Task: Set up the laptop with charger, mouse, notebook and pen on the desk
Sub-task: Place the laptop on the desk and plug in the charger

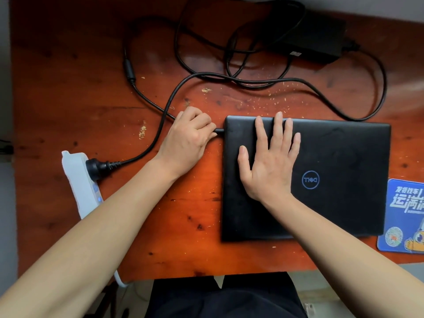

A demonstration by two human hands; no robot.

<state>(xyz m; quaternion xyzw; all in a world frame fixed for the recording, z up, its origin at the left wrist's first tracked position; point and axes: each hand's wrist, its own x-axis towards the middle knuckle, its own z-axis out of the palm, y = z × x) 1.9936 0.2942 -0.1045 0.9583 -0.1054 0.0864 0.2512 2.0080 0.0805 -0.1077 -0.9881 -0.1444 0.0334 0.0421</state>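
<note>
A closed black laptop (pixel 339 171) lies on the reddish wooden desk (pixel 80 92). My right hand (pixel 268 161) rests flat on the lid's left part, fingers spread. My left hand (pixel 190 138) is closed around the charger plug (pixel 219 131) at the laptop's left edge. The plug's tip touches the laptop's side. The charger's black power brick (pixel 314 35) sits at the back of the desk, with its cable (pixel 263 82) looping across the desk. No mouse, notebook or pen is in view.
A white power strip (pixel 80 187) lies at the desk's left edge with the charger's black mains plug (pixel 97 166) in it. A blue printed mouse pad (pixel 406 216) sits right of the laptop. The desk's front edge is just above my lap.
</note>
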